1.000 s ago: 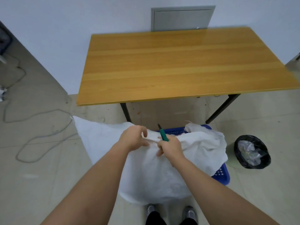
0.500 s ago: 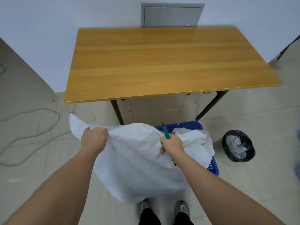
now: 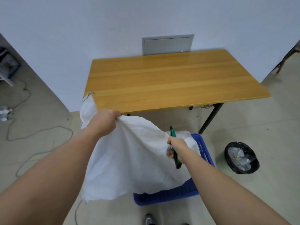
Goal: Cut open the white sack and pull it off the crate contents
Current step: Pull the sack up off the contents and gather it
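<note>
**A:** What's the head camera giving you?

**B:** I see the white sack lifted and stretched between both hands, above the blue crate on the floor. The left hand has a bunch of the fabric clenched in its fist, raised up near the front edge of the wooden counter. A loose corner with frayed threads sticks up just past that fist.

**A:** And the right?

**B:** The right hand sits lower, over the crate, fingers curled round a green-handled cutter and, as far as I can tell, pinching the sack's edge against it. The dark tip pokes up above the knuckles.

**A:** How does the sack look?

**B:** Thin, woven, creased, with folds fanning out from the left fist. Its lower edge is ragged and hangs down left of the crate; the right part drapes into the crate and covers whatever lies inside, so I can't see the contents.

**A:** Anything else around?

**B:** A bin with a black liner right of the crate, a grey cable looping over the floor on the left, a grey wall panel behind the counter, and a shoe at the bottom edge
</note>
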